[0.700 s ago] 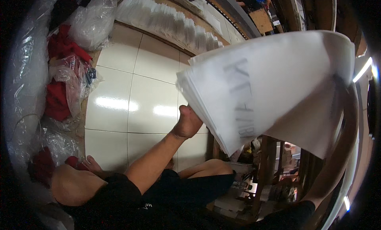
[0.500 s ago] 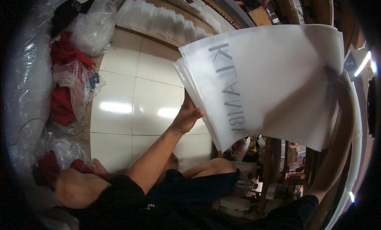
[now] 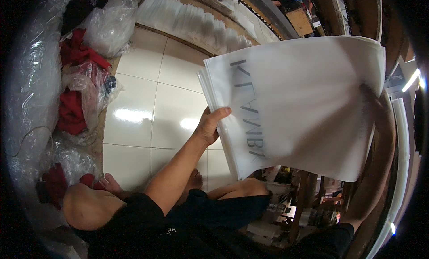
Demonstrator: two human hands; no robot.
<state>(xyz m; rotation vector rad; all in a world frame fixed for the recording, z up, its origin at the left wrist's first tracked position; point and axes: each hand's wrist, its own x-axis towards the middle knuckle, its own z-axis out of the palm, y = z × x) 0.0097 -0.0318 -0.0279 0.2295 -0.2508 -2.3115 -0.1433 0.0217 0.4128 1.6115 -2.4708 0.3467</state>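
A stack of frosted, see-through plastic sheets [image 3: 308, 102] with large dark lettering is held up in front of me, its left edge slightly fanned. My left hand [image 3: 213, 124] grips that edge, thumb over the front sheet and fingers behind. At the far right edge, my right hand [image 3: 373, 98] holds the stack from behind. It shows as a dark shape through the sheets, with its fingers mostly hidden. The stack bows between both hands, and its lower edge hangs free.
Pale tiles [image 3: 129, 133] cover the floor on the left. Clear plastic wrap [image 3: 33, 80], red cloth [image 3: 71, 111] and a black cap [image 3: 82, 10] lie along the left. A long row of white sheets [image 3: 187, 22] stands at the back. A wooden rack [image 3: 304, 201] with goods is at lower right.
The stack has come down slightly. My left thumb has moved from the stack's edge onto the front sheet. The right hand still holds the far edge, a little lower.
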